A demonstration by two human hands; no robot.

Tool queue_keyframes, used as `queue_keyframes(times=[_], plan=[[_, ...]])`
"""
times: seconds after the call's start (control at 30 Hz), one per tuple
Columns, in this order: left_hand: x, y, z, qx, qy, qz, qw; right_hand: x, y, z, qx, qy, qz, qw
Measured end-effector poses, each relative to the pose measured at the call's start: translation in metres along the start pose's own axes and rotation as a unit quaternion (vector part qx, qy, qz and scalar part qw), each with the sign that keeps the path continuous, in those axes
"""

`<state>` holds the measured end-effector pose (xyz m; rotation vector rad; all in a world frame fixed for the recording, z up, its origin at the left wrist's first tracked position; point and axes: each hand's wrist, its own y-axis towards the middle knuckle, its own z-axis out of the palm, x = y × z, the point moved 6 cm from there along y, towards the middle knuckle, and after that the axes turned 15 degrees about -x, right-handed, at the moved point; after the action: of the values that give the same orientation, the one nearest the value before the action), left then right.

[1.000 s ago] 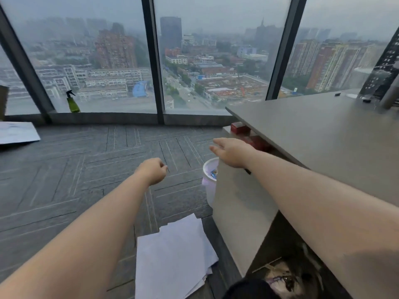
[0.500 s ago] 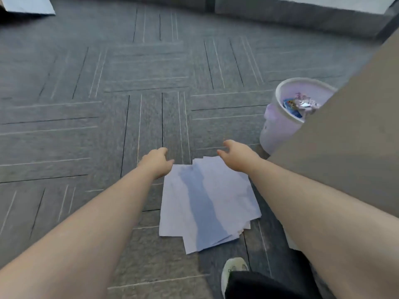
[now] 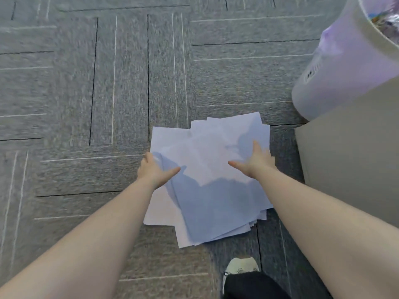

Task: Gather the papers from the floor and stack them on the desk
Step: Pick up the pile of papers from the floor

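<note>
I am reaching both hands, left hand [image 3: 153, 169] and right hand [image 3: 257, 161], spread wide open, over the messy pile of white paper sheets [image 3: 207, 180] on the grey carpet floor [image 3: 86, 104], with a white bin [image 3: 336, 67] at two o'clock.

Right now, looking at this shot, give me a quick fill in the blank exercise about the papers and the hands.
1. The loose white papers lie on the grey ____ floor.
2. The left hand and the right hand are both ____, fingers spread over the pile.
3. The pale lilac wastebasket stands to the ____ of the papers.
4. A white ____ shows at the bottom edge, below the pile.

Missing words: carpet; open; right; shoe
</note>
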<state>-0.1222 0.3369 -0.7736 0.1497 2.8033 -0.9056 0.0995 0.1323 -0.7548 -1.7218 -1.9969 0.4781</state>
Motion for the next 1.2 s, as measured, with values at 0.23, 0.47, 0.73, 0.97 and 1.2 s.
queue_keyframes(times=[0.23, 0.47, 0.73, 0.97, 1.2], plan=[[-0.001, 0.01, 0.01, -0.087, -0.006, -0.094, 0.992, -0.033, 0.03, 0.019, 0.0, 0.065, 0.129, 0.989], [-0.017, 0.01, 0.022, -0.019, -0.162, -0.141, 0.977, -0.03, 0.027, 0.023, -0.022, 0.105, 0.182, 0.977], [-0.048, -0.004, 0.043, 0.067, -0.268, -0.093, 0.957, -0.03, 0.018, 0.039, 0.039, 0.216, 0.185, 0.958], [-0.063, -0.011, 0.038, 0.13, -0.322, -0.1, 0.933, -0.01, -0.001, 0.039, 0.094, 0.322, 0.16, 0.928], [-0.108, -0.019, -0.039, 0.139, -0.402, -0.004, 0.905, 0.016, -0.003, -0.039, 0.049, 0.471, 0.147, 0.868]])
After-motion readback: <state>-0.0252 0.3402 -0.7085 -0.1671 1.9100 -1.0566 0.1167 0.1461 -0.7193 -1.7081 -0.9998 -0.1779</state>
